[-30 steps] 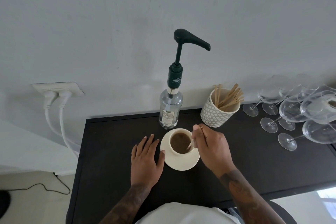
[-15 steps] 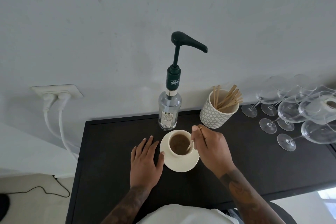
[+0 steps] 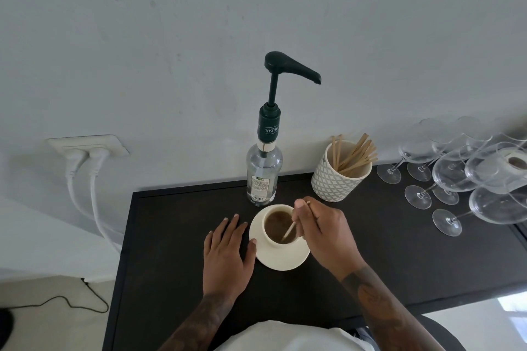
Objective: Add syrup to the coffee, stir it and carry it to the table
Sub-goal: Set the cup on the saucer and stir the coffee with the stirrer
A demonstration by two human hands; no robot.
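A cream cup of coffee (image 3: 278, 226) stands on a cream saucer (image 3: 281, 258) on the dark counter (image 3: 171, 236). My right hand (image 3: 325, 232) pinches a thin wooden stir stick (image 3: 291, 229) whose lower end dips into the coffee. My left hand (image 3: 226, 253) lies flat on the counter, fingers spread, its thumb touching the saucer's left rim. Just behind the cup stands the clear syrup bottle (image 3: 263, 177) with a tall dark green pump (image 3: 291, 68).
A patterned white pot (image 3: 335, 182) full of wooden stir sticks stands right of the bottle. Several stemmed wine glasses (image 3: 456, 174) crowd the counter's right end. A wall socket (image 3: 88, 145) with two white plugs and cables hangs left of the counter.
My right hand has shifted the stir stick round inside the cup, its tip now lower in the coffee. The left hand stays flat by the saucer.
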